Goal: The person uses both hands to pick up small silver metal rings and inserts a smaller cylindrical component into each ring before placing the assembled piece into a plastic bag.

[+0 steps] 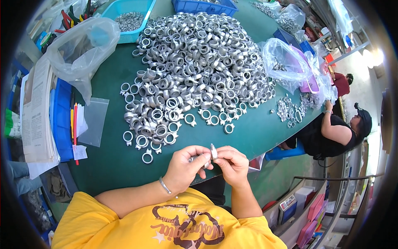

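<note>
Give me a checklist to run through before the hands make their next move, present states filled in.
1. Metal ring secure in the right hand: ok, fingertips pinch it.
2. Left hand close by: ok, right beside it.
3. Ring's inner face checked for flaws: cannot tell, it shows nearly edge-on.
4. Pile of rings clear of both hands: ok, it lies beyond them.
5. Left wrist bare: not ok, a bracelet is on it.

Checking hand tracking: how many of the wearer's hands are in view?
2: left hand and right hand, close together above the yellow shirt in frame, a metal ring between them. Some fingers are hidden.
</note>
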